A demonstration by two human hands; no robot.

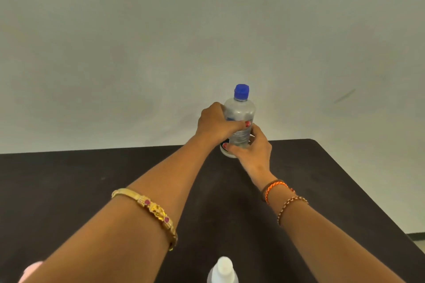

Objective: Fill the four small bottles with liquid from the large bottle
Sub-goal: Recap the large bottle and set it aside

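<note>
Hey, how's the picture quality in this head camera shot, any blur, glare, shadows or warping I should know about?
Head view: soft, even light, no harsh glare; faint shadows on the pale wall left of the clear large bottle with the blue cap; the left hand and right hand gripping it look slightly soft; the white-capped small bottle at the bottom edge is blurred and cut off; wide-angle warping bends the dark table edges.

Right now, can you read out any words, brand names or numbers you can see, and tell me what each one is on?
No text can be read.
Large bottle: its label has a blue mark and lines of small print, too blurred to read, partly covered by the left hand and right hand.
Blue cap: no lettering visible.
Small white-capped bottle at the near edge: no print visible.
</note>
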